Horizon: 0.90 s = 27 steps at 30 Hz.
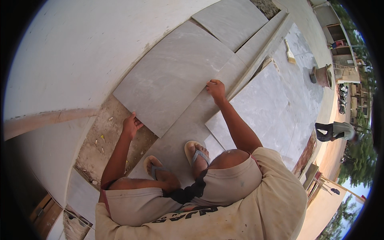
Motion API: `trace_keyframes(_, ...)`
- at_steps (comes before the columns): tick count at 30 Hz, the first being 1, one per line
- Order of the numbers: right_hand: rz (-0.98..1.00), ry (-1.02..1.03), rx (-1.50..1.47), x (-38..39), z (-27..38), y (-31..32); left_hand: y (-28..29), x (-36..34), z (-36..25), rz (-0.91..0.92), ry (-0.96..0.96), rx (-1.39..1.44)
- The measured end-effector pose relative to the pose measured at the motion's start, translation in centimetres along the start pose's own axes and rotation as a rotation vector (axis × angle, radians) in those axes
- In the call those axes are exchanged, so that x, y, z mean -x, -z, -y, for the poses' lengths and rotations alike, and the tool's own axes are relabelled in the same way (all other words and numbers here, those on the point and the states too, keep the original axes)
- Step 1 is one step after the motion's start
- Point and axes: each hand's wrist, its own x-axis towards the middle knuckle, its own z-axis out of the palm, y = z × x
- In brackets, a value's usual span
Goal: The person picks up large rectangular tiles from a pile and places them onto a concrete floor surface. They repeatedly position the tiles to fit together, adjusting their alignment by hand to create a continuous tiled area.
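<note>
A large square grey floor tile [172,76] lies in front of me, its left edge near the white wall. My left hand [130,125] holds it by the near-left edge, the thumb by the rim and the fingers reaching beneath. On the opposite side, my right hand [216,90] is closed at the tile's right edge; its fingertips are partly hidden. Another grey tile [230,28] lies just beyond, a dark gap showing along its side. Bare sandy ground [106,140] shows below my left hand.
A white wall [88,48] curves along the left. On the right, more grey tiles [260,104] lie past a raised edge, with a paintbrush [289,52] and a bucket [322,76]. A person [335,131] is farther off. My sandalled feet rest on a grey tile strip [188,116].
</note>
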Motion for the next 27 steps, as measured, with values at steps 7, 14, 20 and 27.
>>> trace_keyframes(7,-0.018,-0.006,0.017,0.0,0.0,0.1,-0.1,0.1,0.2,-0.001,0.002,0.011)
trace_keyframes(14,-0.025,-0.006,0.018,0.5,0.3,0.0,0.3,0.6,0.1,-0.023,0.027,0.006)
trace_keyframes(20,-0.034,-0.001,0.083,0.8,0.3,-0.7,1.1,1.5,0.2,-0.012,0.017,0.004)
trace_keyframes(27,-0.075,0.023,0.139,-0.1,-1.2,-0.3,-0.1,1.6,-0.4,-0.036,0.003,-0.049)
